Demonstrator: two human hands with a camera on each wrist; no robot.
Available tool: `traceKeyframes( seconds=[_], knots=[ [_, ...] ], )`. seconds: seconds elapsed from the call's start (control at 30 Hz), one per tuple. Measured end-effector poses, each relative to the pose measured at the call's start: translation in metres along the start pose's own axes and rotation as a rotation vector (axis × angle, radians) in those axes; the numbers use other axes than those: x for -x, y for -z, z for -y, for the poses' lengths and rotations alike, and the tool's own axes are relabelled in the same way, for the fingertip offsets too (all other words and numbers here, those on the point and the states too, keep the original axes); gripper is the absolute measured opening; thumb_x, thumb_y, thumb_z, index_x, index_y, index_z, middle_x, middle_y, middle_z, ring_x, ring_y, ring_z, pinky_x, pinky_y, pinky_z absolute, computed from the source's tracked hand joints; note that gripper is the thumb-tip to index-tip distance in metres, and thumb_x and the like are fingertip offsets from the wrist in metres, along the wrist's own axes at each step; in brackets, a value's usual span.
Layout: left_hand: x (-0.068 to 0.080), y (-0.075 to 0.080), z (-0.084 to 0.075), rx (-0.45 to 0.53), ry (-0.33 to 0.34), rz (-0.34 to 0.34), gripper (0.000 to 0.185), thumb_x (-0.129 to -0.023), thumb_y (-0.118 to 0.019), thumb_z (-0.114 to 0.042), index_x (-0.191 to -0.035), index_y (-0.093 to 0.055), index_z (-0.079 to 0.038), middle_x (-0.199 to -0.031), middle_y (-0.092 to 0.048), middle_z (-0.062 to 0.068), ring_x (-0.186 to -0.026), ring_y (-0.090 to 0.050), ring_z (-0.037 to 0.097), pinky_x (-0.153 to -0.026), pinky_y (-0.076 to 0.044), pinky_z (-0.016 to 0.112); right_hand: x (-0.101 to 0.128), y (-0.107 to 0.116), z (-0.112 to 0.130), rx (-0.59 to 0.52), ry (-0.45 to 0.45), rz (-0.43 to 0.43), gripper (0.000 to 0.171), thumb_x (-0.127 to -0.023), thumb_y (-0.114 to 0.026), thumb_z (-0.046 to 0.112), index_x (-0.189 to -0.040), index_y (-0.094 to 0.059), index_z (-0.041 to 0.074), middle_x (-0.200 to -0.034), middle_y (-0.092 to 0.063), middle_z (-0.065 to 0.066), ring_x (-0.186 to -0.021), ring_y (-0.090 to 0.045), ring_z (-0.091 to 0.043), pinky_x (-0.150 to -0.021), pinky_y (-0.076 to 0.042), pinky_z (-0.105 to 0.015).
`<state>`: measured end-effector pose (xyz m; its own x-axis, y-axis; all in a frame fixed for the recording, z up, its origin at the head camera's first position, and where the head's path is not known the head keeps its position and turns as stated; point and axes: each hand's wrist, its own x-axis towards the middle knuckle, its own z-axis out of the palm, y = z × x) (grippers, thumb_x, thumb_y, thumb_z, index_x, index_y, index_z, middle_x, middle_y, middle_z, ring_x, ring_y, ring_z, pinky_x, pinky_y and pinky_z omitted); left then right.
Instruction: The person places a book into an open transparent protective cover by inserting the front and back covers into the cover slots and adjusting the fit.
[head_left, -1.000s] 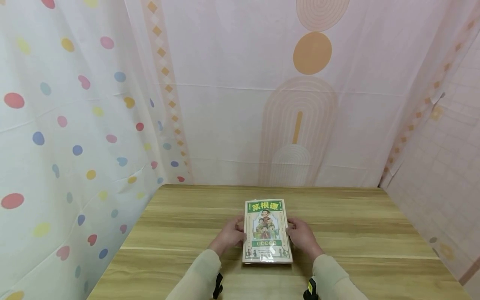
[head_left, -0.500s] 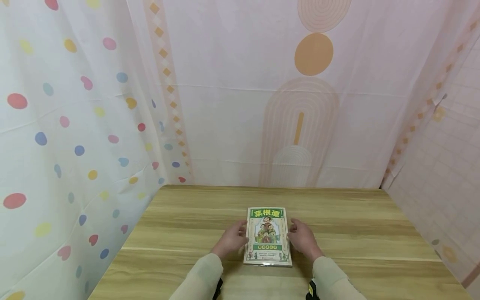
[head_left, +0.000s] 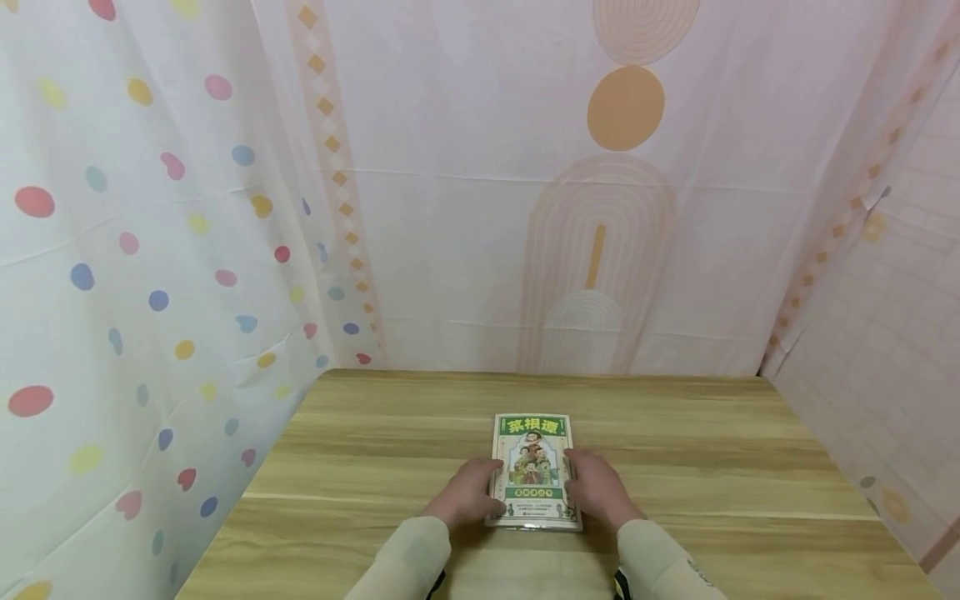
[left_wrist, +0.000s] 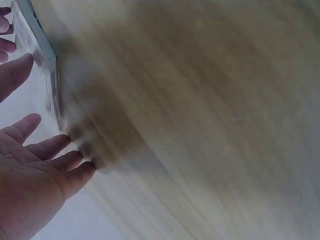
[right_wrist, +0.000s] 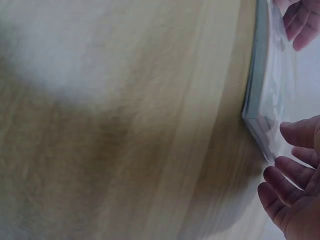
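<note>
1. A green-covered book [head_left: 533, 471] is laid flat on the wooden table [head_left: 712, 467], near the front edge.
2. The left hand [head_left: 468, 492] is placed against the book's left edge, fingers loosely spread, nothing gripped.
3. The right hand [head_left: 596, 487] is placed likewise against the right edge.

Pale beige long sleeves [head_left: 408, 560], bare hands, perhaps dark wrist straps [head_left: 437, 581] under the cuffs

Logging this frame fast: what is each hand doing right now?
Left hand: open, fingers on the book.
Right hand: open, fingers on the book.
</note>
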<state>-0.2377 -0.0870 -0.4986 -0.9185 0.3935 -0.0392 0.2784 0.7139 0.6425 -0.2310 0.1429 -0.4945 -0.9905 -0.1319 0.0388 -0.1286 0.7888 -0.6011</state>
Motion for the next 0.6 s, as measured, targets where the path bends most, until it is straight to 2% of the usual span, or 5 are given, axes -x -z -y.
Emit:
traceKeyframes(
  seconds=[0.4, 0.5, 0.6],
  knots=[
    [0.001, 0.000, -0.004, -0.108, -0.045, 0.026, 0.063, -0.076, -0.079, -0.013, -0.132, -0.056, 0.005, -0.138, -0.053, 0.025, -0.132, -0.043, 0.044, -0.112, -0.030, 0.056, 0.002, 0.004, -0.008, 0.082, 0.131, -0.001, 0.038, -0.091, -0.061, 0.001, -0.128, -0.059, -0.009, -0.125, -0.061, -0.027, -0.120, -0.055, -0.045, -0.102, -0.041, -0.058],
    [0.002, 0.002, -0.005, -0.119, -0.048, 0.036, 0.063, -0.077, -0.078, -0.012, -0.133, -0.056, 0.006, -0.138, -0.053, 0.024, -0.132, -0.044, 0.043, -0.111, -0.031, 0.055, 0.003, 0.005, -0.010, 0.069, 0.116, -0.013, 0.038, -0.092, -0.061, 0.003, -0.129, -0.059, -0.009, -0.128, -0.059, -0.027, -0.123, -0.053, -0.045, -0.103, -0.040, -0.057],
    [0.003, 0.004, -0.004, -0.137, -0.046, 0.038, 0.064, -0.077, -0.077, -0.012, -0.134, -0.055, 0.006, -0.137, -0.054, 0.024, -0.131, -0.046, 0.042, -0.111, -0.032, 0.055, 0.005, 0.005, -0.012, 0.054, 0.098, -0.040, 0.036, -0.092, -0.062, 0.007, -0.125, -0.061, -0.006, -0.126, -0.061, -0.025, -0.119, -0.056, -0.042, -0.101, -0.043, -0.056]
  ],
)
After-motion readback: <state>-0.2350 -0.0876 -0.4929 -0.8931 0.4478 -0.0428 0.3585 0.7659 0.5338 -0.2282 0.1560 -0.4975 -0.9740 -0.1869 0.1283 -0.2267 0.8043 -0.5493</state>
